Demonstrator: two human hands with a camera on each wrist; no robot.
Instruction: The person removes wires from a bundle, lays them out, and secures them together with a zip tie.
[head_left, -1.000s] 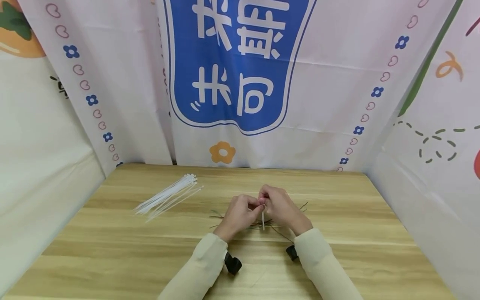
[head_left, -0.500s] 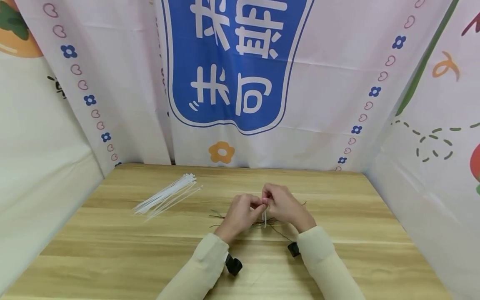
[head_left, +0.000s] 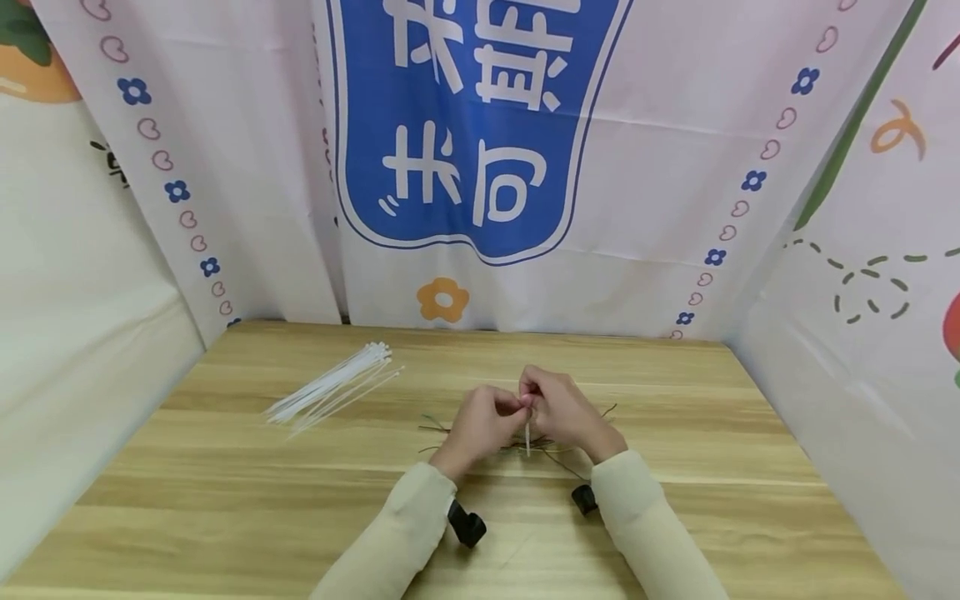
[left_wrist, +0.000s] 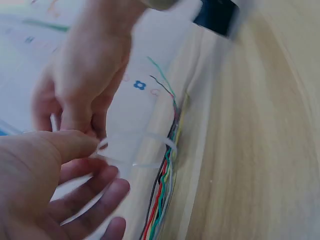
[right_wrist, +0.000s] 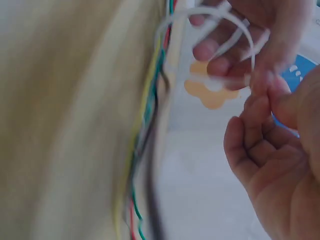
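Observation:
Both hands meet above a bundle of thin coloured wires (left_wrist: 162, 187) on the table. A white cable tie (left_wrist: 171, 144) forms a wide, loose loop around the bundle and rises from it to the fingertips. My left hand (head_left: 480, 427) pinches the tie between thumb and index finger, its other fingers loosely spread. Close against it, my right hand (head_left: 564, 410) pinches the tie at the place where the loop closes, its thumb and index finger hiding the end. Black, red, green, yellow and grey wires show in the left wrist view.
A pile of white cable ties (head_left: 333, 386) lies at the left on the wooden table (head_left: 225, 500). Black wrist cameras hang under the sleeves, one by the left cuff (head_left: 467, 525). Printed cloth (head_left: 637, 208) closes off the back and sides.
Both hands shift slightly right and then back left together, keeping hold of the cable tie. The wire bundle and the pile stay in place.

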